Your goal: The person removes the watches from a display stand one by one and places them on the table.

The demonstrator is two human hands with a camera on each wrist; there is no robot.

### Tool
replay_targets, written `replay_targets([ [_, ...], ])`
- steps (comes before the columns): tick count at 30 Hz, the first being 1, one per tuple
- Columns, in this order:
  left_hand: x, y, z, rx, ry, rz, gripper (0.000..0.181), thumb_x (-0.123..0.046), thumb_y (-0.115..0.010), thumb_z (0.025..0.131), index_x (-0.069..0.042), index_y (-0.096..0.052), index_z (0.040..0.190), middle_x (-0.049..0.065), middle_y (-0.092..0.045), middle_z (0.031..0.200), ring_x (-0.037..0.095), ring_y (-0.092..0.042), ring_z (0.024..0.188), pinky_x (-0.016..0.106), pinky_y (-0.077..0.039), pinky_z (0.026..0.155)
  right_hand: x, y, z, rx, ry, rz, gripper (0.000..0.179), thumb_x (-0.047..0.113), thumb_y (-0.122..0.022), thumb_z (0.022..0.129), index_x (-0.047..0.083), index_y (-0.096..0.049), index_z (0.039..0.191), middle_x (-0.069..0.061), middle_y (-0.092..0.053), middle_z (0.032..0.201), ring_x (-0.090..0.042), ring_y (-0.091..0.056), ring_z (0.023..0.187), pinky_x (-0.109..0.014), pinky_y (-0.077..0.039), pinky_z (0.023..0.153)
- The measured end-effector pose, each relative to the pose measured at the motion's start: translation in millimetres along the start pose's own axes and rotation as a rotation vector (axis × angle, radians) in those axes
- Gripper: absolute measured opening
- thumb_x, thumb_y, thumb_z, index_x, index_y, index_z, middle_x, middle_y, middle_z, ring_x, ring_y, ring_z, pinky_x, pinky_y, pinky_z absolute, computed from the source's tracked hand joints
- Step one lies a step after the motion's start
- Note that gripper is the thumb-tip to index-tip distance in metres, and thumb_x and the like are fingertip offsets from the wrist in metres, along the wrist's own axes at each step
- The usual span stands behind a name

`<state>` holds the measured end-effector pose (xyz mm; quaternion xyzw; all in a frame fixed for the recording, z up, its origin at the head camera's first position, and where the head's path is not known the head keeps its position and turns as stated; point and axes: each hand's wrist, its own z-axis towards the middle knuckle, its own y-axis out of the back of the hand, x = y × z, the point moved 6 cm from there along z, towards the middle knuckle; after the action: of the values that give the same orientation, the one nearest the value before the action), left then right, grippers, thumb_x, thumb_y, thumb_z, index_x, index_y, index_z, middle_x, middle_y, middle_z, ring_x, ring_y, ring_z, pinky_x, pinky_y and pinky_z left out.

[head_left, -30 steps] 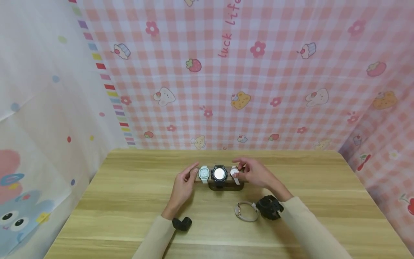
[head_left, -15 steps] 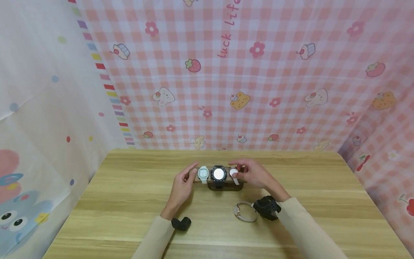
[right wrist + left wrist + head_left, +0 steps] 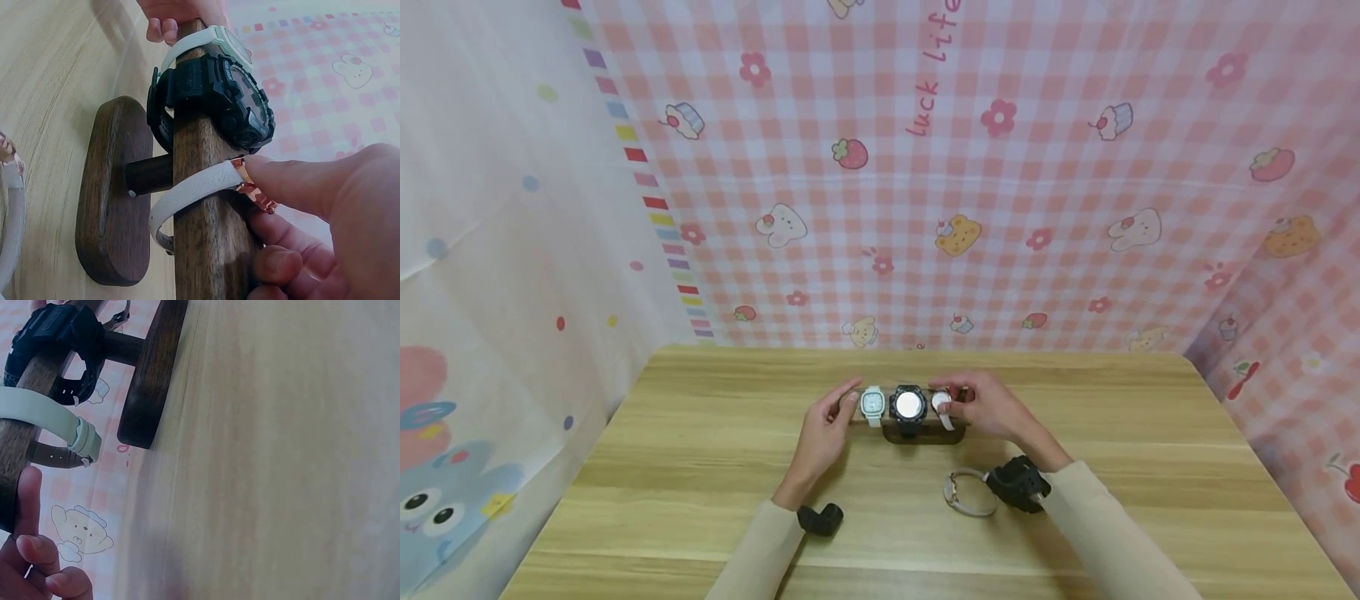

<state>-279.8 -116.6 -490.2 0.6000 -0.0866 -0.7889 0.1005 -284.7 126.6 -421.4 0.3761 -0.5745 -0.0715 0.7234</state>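
A dark wooden T-shaped watch stand (image 3: pixel 112 187) carries several watches on its bar. My left hand (image 3: pixel 824 427) grips the bar's left end, with one finger along it in the left wrist view. Nearest to that hand is a mint-green square watch (image 3: pixel 872 403), and beside it sits a chunky black sports watch (image 3: pixel 206 94) with a bright, reflecting face in the head view. Toward the right end, a white-strapped watch (image 3: pixel 200 187) with a rose-gold case loops round the bar. My right hand (image 3: pixel 992 405) pinches its case between thumb and fingers; the dial is hidden in the right wrist view.
A looped watch with a pale strap (image 3: pixel 972 493) lies on the wooden table (image 3: pixel 700 483), close to my right wrist's black camera (image 3: pixel 1018 483). Another black camera (image 3: pixel 822 520) sits at my left wrist. A pink checked curtain (image 3: pixel 880 200) stands behind the table.
My right hand's fingers have shifted slightly left along the bar, and the white-strapped watch has moved a little with them. My left hand stays at the bar's end.
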Motion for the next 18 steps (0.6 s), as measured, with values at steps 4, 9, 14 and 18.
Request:
replay_targets([
  [4,-2.2,-0.1,-0.2,0.002,0.028,0.002,0.032,-0.017,-0.056,0.102,-0.007,-0.064,0.131,0.0,-0.047,0.069,0.009,-0.043,0.061,0.02,-0.036,0.056,-0.9,-0.3,-0.6,0.002,-0.002,-0.013,0.034,0.005,-0.07,0.09,0.006,-0.069,0.124,-0.003,-0.057,0.084,-0.015,-0.047,0.068,-0.024,-0.041,0.056],
  [9,-25.4,2.3,-5.8,0.022,0.037,-0.011,0.031,-0.012,-0.054,0.103,-0.004,-0.063,0.131,0.001,-0.047,0.07,0.008,-0.043,0.062,0.02,-0.037,0.057,-1.1,0.1,-1.3,0.004,-0.012,-0.03,0.033,0.006,-0.069,0.091,0.008,-0.069,0.124,-0.002,-0.058,0.085,-0.016,-0.048,0.07,-0.025,-0.042,0.057],
  [14,-36.6,3.5,-8.5,0.028,0.029,-0.016,0.03,-0.011,-0.055,0.102,-0.003,-0.063,0.13,0.001,-0.048,0.07,0.007,-0.043,0.062,0.019,-0.037,0.057,-0.9,0.5,-1.6,0.005,-0.011,-0.044,0.032,0.007,-0.069,0.091,0.009,-0.07,0.123,-0.002,-0.058,0.085,-0.017,-0.049,0.07,-0.026,-0.043,0.058],
  [18,-35.6,3.3,-8.1,0.025,0.037,-0.016,0.03,-0.011,-0.055,0.102,-0.004,-0.064,0.13,0.003,-0.048,0.071,0.007,-0.043,0.062,0.019,-0.037,0.057,-0.5,0.8,-1.8,0.006,-0.01,-0.052,0.032,0.007,-0.069,0.091,0.008,-0.07,0.123,-0.001,-0.057,0.084,-0.016,-0.048,0.07,-0.026,-0.042,0.059],
])
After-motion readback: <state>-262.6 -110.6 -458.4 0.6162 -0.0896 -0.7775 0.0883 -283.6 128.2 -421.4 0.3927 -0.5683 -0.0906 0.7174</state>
